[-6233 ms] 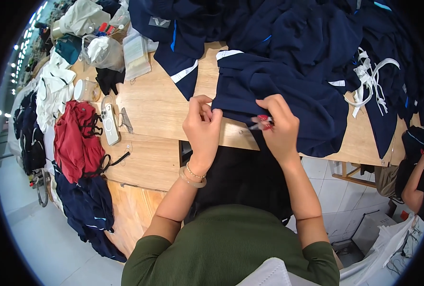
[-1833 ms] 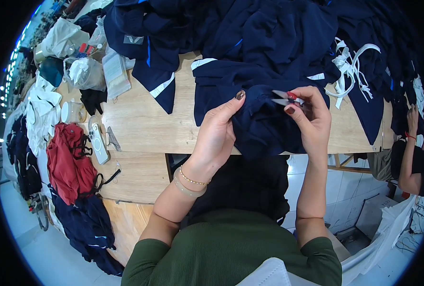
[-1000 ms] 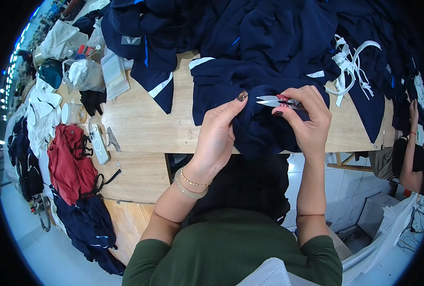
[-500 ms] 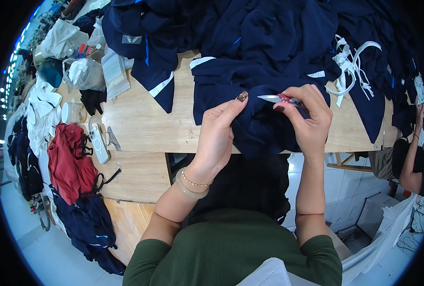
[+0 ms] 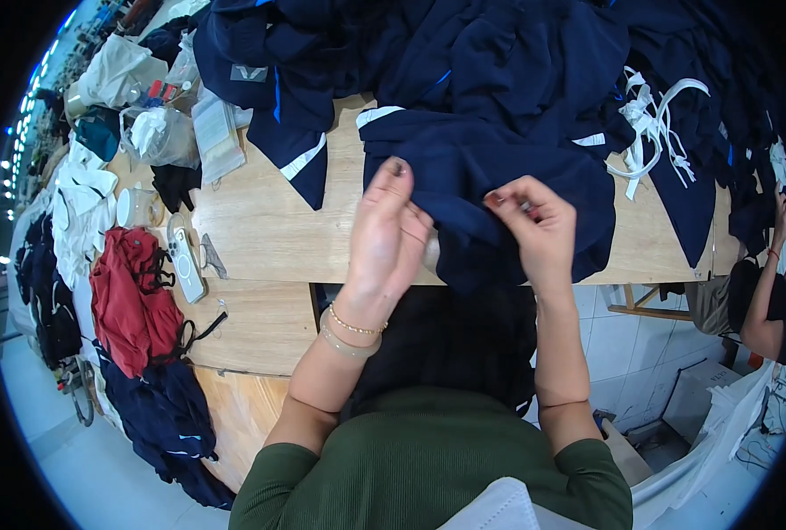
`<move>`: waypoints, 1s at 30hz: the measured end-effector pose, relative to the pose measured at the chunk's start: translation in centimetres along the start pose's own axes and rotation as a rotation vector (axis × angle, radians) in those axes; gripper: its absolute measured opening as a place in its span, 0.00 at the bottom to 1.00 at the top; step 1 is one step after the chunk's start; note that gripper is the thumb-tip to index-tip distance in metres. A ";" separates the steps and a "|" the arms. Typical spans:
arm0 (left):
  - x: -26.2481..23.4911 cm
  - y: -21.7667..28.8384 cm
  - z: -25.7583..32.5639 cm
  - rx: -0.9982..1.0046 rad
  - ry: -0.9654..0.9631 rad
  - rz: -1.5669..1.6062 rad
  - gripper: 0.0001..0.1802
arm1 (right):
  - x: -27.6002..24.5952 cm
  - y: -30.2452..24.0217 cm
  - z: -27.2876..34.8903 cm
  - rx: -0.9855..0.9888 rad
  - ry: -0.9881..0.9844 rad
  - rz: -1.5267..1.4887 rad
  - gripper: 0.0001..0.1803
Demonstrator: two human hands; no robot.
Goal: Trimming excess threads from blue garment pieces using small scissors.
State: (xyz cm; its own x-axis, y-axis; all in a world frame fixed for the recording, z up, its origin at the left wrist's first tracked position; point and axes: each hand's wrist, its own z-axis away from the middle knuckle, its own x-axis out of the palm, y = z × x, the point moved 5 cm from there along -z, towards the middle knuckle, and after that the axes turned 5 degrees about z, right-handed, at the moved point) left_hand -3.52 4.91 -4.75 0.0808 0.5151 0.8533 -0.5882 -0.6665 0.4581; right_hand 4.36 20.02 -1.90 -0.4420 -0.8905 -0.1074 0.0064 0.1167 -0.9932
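Observation:
A navy garment [image 5: 463, 177] with a white stripe lies partly bunched on the table before me and sags over its near edge. My left hand [image 5: 388, 230] grips its left part, thumb raised and fingers curled around the cloth. On the other side, my right hand [image 5: 543, 230] pinches a fold between thumb and fingers. A bit of red from small thread snips [image 5: 531, 212] shows inside the curled right fingers; their blades are hidden. The cloth between the hands is lifted in a loose fold.
More navy garments [image 5: 516, 62] are heaped at the back. White straps [image 5: 653, 124] lie on them at right. Left are a phone [image 5: 185, 265], a red garment [image 5: 132, 300], a clear cup [image 5: 136, 208] and plastic bags [image 5: 159, 137]. A co-worker's arm [image 5: 768, 283] is at far right.
My right hand has moved down and slightly left. The snips' blades, pointing left before, have gone out of sight. My left hand has shifted down and left, and the cloth is now raised between both hands.

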 end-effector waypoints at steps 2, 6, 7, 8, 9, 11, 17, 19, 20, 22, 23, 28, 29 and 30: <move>-0.4 1.8 -1.0 0.093 0.096 0.035 0.12 | -1.9 0.3 -0.1 0.027 0.067 -0.187 0.08; -3.9 4.4 -1.8 0.129 0.245 0.038 0.14 | -4.1 1.5 0.9 0.111 0.150 -0.032 0.09; -4.2 4.6 -1.7 0.119 0.252 0.039 0.14 | -4.9 1.7 1.5 0.081 0.232 0.091 0.09; -4.7 4.7 -1.6 0.122 0.285 0.047 0.13 | -5.6 1.7 2.1 0.052 0.313 0.216 0.10; -5.1 4.7 -1.6 0.124 0.318 0.055 0.12 | -5.7 1.9 2.8 0.063 0.316 0.220 0.10; -5.3 4.3 -1.4 0.096 0.389 0.058 0.11 | -5.2 1.4 4.2 0.057 0.335 0.330 0.12; -7.8 5.5 -2.2 0.167 0.379 0.101 0.09 | -2.6 2.9 7.2 -0.272 0.248 1.055 0.18; -8.8 6.9 -2.4 0.268 0.436 0.098 0.10 | -6.1 4.0 6.1 -0.209 0.257 0.777 0.08; -7.4 6.8 -2.2 0.214 0.331 0.080 0.13 | -7.8 4.6 5.8 0.005 0.366 0.460 0.04; -7.8 6.6 -2.5 0.167 0.327 0.122 0.14 | -10.3 5.2 5.4 0.293 0.496 -0.141 0.05; -7.8 6.3 -2.8 0.124 0.330 0.158 0.16 | -11.1 5.7 5.1 0.312 0.488 -0.293 0.07; -9.6 6.4 -3.4 0.166 0.520 0.192 0.18 | -11.5 7.4 3.8 0.358 0.408 -0.900 0.07; -10.4 7.1 -3.8 0.164 0.507 0.192 0.18 | -11.5 7.0 3.5 0.341 0.311 -0.975 0.07; -11.9 8.0 -4.0 0.152 0.510 0.205 0.19 | -11.6 5.9 3.3 0.201 0.207 -0.986 0.09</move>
State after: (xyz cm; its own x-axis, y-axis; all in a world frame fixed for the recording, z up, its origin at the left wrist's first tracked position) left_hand -12.43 -4.39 -12.20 -0.4437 0.5374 0.7172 -0.4259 -0.8306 0.3589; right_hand 12.43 29.59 -6.66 -0.4779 -0.4551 0.7513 -0.3017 -0.7183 -0.6270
